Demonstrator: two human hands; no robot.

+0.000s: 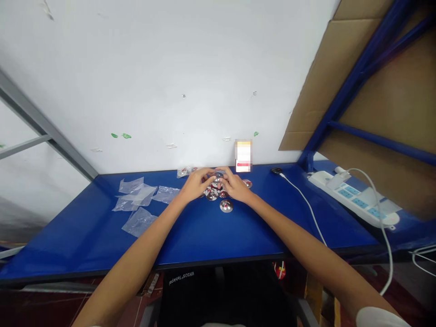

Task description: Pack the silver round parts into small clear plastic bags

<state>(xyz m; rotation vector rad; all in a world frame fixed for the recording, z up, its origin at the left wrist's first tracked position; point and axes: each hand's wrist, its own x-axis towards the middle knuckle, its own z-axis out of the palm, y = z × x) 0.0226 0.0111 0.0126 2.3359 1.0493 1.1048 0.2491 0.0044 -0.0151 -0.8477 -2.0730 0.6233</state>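
Note:
My left hand (195,184) and my right hand (236,186) meet over the middle of the blue table. Both are closed with their fingertips on the edge of a shiny round metal disc (218,176), one hand on each side. Several similar domed discs with red marks lie loosely below it, among them one metal disc (211,195) under the hands. A separate metal disc (226,206) lies nearer to me, and another sits by the right hand's outer side. Fingers partly hide the held disc and the pile.
Clear plastic bags (138,196) lie at the left, and a bagged item (185,171) rests near the wall. A white card (243,156) stands against the wall. To the right are a black cable-ended device (276,170) and a white power strip (354,200) on the blue table (218,245).

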